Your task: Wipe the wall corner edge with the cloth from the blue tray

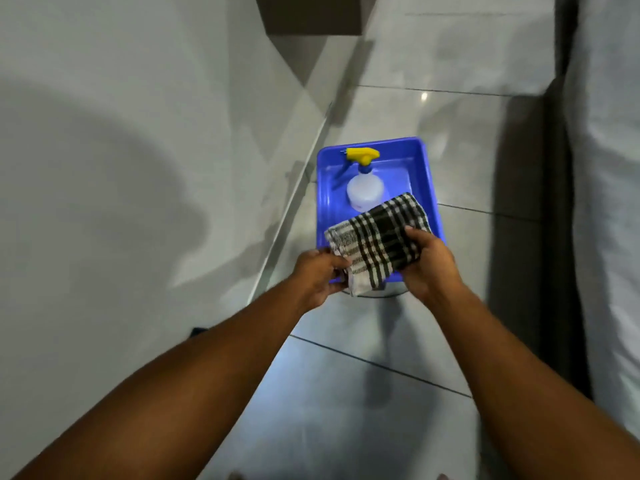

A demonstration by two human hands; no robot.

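A folded black-and-white checked cloth [379, 239] is held over the near end of the blue tray [427, 174], which sits on the tiled floor. My left hand [320, 273] pinches the cloth's near left corner. My right hand [427, 263] grips its right side, thumb on top. The wall [138, 150] fills the left of the view, and its corner edge [277, 50] rises at the top middle.
A white spray bottle [365, 188] with a yellow trigger stands in the tray's far half. A pale skirting strip [294, 206] runs along the wall's foot next to the tray. A dark upright and white fabric [609, 202] line the right side.
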